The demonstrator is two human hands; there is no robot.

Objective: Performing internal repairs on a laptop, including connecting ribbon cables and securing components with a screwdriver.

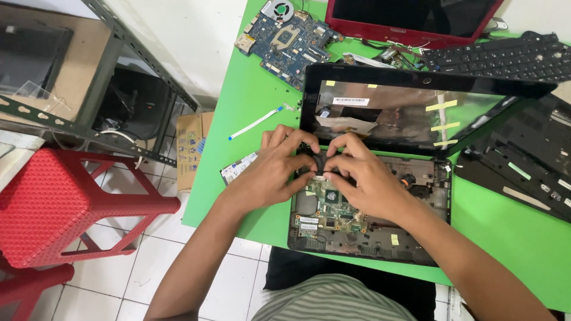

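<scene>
Over the opened black laptop base with its bare circuit board (357, 229), the left hand (270, 169) and right hand (363, 175) meet at its rear hinge edge; fingertips pinch a small dark round part (319, 161), seemingly a fan; both equally near.

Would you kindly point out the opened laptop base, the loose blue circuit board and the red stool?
opened laptop base (380, 235), head view, on its exposed inner board.
loose blue circuit board (285, 41), head view, on its middle.
red stool (53, 196), head view, on its seat.
</scene>
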